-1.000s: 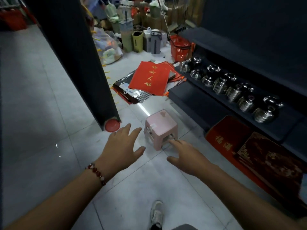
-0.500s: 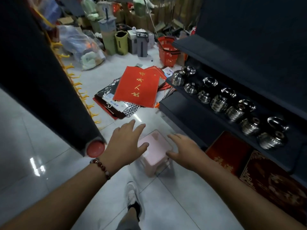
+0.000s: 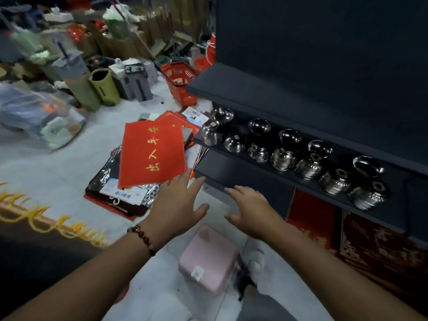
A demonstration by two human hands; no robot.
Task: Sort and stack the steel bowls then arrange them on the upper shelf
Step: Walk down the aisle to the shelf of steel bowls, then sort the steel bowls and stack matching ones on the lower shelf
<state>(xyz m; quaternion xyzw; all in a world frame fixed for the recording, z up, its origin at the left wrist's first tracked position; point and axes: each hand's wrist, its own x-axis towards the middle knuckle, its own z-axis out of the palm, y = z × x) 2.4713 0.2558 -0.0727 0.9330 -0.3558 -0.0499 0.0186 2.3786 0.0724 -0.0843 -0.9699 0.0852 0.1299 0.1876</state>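
Note:
Several steel bowls [image 3: 283, 158], some single and some in short stacks, stand in two rows on a low dark shelf [image 3: 231, 163] at the right. The dark upper shelf [image 3: 231, 89] above them looks bare. My left hand [image 3: 178, 205] and my right hand [image 3: 252, 209] are stretched forward with fingers spread, holding nothing. Both hover above the floor, short of the low shelf's front edge and apart from the bowls.
A pink plastic stool [image 3: 208, 258] stands on the floor below my hands, beside my foot [image 3: 254, 262]. A red mat [image 3: 152, 154] lies on a pile of packaged mats to the left. A red basket [image 3: 180, 82], bins and boxes crowd the back. Dark red mats [image 3: 370, 246] lie under the low shelf.
I have stepped forward. The stool has slid from in front of my hands to beneath them, and the bowls and shelf are closer. Both hands stay spread and hold nothing.

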